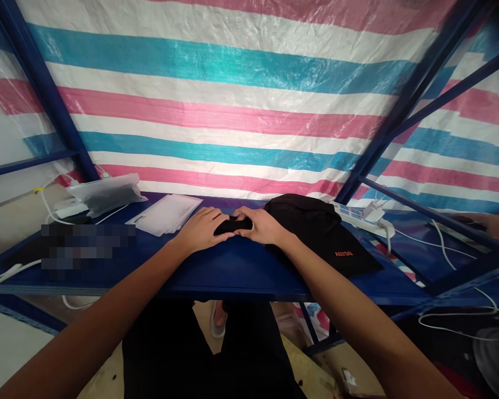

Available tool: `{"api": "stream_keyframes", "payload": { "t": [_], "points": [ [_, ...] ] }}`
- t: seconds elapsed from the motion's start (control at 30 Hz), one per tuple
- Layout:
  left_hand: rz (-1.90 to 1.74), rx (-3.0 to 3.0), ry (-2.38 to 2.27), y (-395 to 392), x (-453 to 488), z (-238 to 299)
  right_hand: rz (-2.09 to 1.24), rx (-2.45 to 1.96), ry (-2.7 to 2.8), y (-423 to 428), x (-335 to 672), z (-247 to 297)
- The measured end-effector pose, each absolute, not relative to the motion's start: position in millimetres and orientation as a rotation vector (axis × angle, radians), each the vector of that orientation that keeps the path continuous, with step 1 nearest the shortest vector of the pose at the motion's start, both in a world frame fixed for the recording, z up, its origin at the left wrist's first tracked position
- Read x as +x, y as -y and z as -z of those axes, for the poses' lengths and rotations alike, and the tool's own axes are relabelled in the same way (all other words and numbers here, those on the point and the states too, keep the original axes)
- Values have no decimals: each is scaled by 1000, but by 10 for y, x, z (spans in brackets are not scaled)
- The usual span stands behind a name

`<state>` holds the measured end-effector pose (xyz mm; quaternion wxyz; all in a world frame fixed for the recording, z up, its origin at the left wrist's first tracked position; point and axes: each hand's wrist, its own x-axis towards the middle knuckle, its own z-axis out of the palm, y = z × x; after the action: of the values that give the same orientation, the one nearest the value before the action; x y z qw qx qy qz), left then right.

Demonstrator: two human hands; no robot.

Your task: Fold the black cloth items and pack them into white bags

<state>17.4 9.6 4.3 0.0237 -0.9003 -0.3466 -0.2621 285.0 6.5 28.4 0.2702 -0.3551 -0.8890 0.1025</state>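
Note:
A small black bundle, perhaps folded or rolled cloth, lies at the middle of the blue shelf between my hands. My left hand grips its left end, thumb at the front and fingers over the top. From the other side my right hand is closed round the right end, thumb and fingers curled on it. Just right of that hand lies a larger black fabric piece with orange lettering. Left of my left hand rests a stack of white envelope-like packets. What the bundle is exactly, I cannot make out.
The blue metal shelf has slanting posts at both sides. A white power strip with plugs stands at the right, cables trailing. A translucent plastic bag sits at the back left. Striped plastic sheeting hangs behind.

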Motion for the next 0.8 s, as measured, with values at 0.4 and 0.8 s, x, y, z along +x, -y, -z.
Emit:
{"api": "stream_keyframes", "payload": {
  "t": [0.4,0.8],
  "points": [
    [1099,-2975,1391,-238,219,-44,-590,-1097,2168,-317,2812,-129],
    [1131,-2831,1593,-296,186,90,-33,-834,2484,-106,2805,-101]
  ]
}}
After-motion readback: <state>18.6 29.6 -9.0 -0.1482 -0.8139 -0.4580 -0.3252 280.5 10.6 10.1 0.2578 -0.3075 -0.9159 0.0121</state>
